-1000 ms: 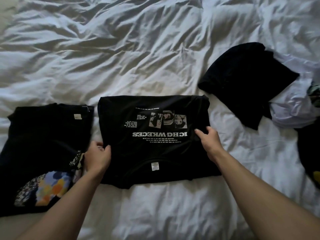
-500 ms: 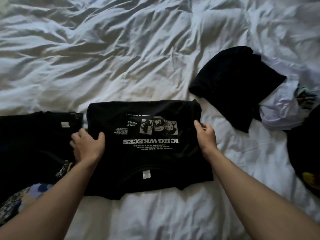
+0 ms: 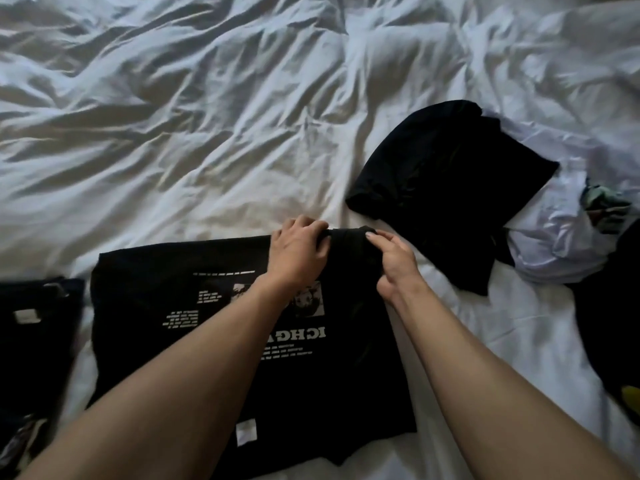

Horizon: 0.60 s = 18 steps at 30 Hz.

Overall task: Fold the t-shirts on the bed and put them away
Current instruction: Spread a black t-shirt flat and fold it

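Both hands are working at the far right corner of the printed tee (image 3: 214, 341), which is lying flat on the bed (image 3: 173, 150), print side up, collar tag toward the person. The left hand (image 3: 298, 251) is reaching across the shirt, its fingers curling over the far edge and gripping the fabric there. The right hand (image 3: 391, 261) is sitting just beside it, fingers (image 3: 375, 237) pinching the same bunched corner. Holding both points close together is probably meant to square the corner or start the next fold across the shirt; that is a reading, not an observation.

A folded tee (image 3: 38, 327) is lying just left of it, cut off by the frame edge, so its extent is unclear. To the right, a dark heap (image 3: 443, 188) is resting partly on a white garment (image 3: 561, 244); whether the heap is one shirt or several cannot be told. Another dark item (image 3: 616, 323) is cropped at the right edge. The forearms are covering much of the print.
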### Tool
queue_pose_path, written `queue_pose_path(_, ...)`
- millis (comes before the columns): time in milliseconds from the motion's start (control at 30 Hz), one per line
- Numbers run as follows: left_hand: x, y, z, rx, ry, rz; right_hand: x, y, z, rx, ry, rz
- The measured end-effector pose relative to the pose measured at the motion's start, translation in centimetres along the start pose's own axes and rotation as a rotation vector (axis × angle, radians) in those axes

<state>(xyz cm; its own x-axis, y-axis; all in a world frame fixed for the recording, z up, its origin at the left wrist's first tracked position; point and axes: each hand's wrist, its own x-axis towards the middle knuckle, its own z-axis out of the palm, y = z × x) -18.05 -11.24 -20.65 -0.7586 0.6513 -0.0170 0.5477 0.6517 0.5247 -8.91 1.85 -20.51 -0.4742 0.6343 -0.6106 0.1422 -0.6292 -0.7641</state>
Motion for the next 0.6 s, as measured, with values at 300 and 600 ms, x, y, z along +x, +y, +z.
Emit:
queue_pose_path(300, 1.6, -0.7, 0.2, -0.11, 0.02, -0.11, 1.4, 0.2, -1.3, -0.129, 0.135, -0.199)
queue_pose_path(600, 2.6, -1.0, 0.1, -0.159, -0.047, -0.119, 1.3, -0.6, -2.7, -0.538, -0.151, -0.164)
